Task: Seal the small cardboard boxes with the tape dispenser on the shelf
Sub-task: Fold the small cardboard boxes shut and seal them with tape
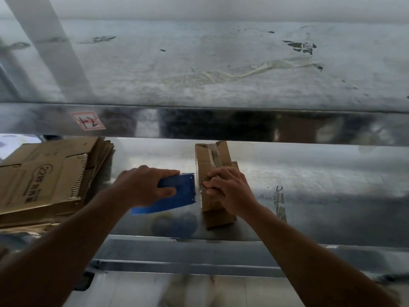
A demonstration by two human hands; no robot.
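Currently left grip clamps blue tape dispenser, teeth just beside small cardboard box at its 3 o'clock on the shelf, box long axis 12-to-6, right grip curled round its middle.

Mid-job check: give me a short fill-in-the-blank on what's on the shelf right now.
1. The tape dispenser gripped by the left hand is coloured ____.
2. The right hand holds the small cardboard box, which stands to the ____ of the dispenser.
3. The stack of flattened cardboard lies toward the ____ end of the shelf.

Missing words: blue; right; left.
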